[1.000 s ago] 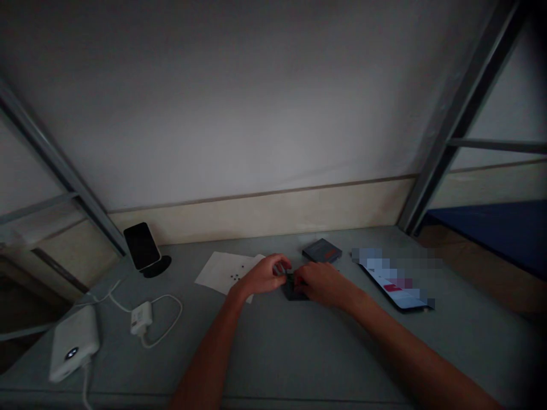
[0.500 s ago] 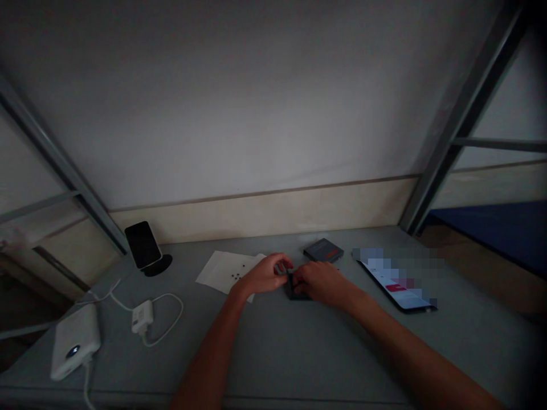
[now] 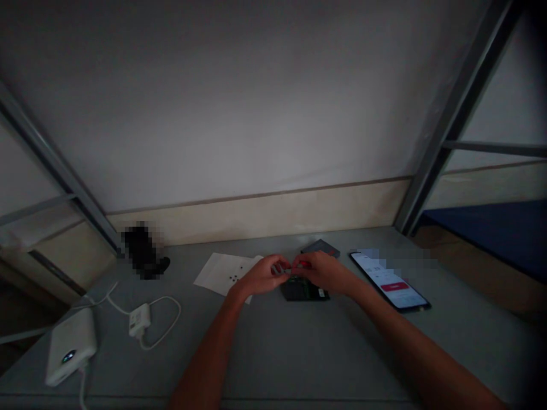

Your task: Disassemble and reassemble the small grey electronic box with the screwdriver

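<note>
On the grey tabletop [image 3: 273, 353] we see a flat dark case with green circuitry [image 3: 304, 289], its far edge hidden under both hands. The right hand [image 3: 322, 273] pinches a small red object [image 3: 303, 264], largely covered; we cannot tell whether the curled left hand [image 3: 265, 276] grips anything. The right hand partly blocks a flat grey box [image 3: 323, 246]; the left overlaps speckled white paper [image 3: 217, 272]. Rightward lies a lit black-edged phone [image 3: 395, 287], partly pixelated; far left, a pixelated black shape [image 3: 143, 250].
</note>
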Demonstrator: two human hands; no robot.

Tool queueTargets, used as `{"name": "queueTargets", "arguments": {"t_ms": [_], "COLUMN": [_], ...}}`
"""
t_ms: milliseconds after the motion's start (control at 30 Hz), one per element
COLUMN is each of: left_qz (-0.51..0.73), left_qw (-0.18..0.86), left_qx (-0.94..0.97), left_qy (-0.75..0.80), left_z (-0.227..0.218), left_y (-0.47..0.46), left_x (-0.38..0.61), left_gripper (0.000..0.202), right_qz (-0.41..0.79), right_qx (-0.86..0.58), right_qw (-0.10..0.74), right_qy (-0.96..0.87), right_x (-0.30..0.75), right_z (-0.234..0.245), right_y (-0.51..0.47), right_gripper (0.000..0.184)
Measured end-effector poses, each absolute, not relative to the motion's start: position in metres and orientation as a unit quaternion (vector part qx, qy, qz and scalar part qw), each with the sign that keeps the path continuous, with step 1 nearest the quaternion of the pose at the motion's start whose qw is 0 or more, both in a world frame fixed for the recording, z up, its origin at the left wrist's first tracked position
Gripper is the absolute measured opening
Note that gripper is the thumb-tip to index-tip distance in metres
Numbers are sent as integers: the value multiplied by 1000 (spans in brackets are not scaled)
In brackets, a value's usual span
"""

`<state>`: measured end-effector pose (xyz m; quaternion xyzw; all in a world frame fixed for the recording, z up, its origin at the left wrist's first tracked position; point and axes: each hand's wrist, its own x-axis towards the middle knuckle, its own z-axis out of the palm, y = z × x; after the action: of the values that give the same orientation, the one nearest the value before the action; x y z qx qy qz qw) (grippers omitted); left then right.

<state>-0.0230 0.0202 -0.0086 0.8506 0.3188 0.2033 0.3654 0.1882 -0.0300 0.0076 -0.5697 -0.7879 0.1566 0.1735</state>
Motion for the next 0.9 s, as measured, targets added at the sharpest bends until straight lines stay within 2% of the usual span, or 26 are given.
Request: {"name": "queueTargets", "arguments": {"t_ms": [100,233,400,567,900], "left_qz": [209,240,299,307,335], "left_qw": [377,398,418,399,376], "left_qx": [847,830,799,789,772], "left_qy": [312,309,313,351,387], "left_z": [-10,-14,-15,-20,-30], "left_y": [18,20,24,27,28], "left_x": [-17,-12,-11,-9,-6], "left_gripper": [28,35,32,32,27], "right_qz": [143,125,115,108,115], "right_qx": [-583,-569,-553,-511,-487], "right_qw": [247,285,302,323,310], "right_qy": [-761,-761,-768,-789,-808], "right_x": [190,186,184,188,190], "right_z": [8,7,4,-3,2], "right_y": [-26,-28,-29,-25,-27], "right_gripper": [28,25,30,25,26]}}
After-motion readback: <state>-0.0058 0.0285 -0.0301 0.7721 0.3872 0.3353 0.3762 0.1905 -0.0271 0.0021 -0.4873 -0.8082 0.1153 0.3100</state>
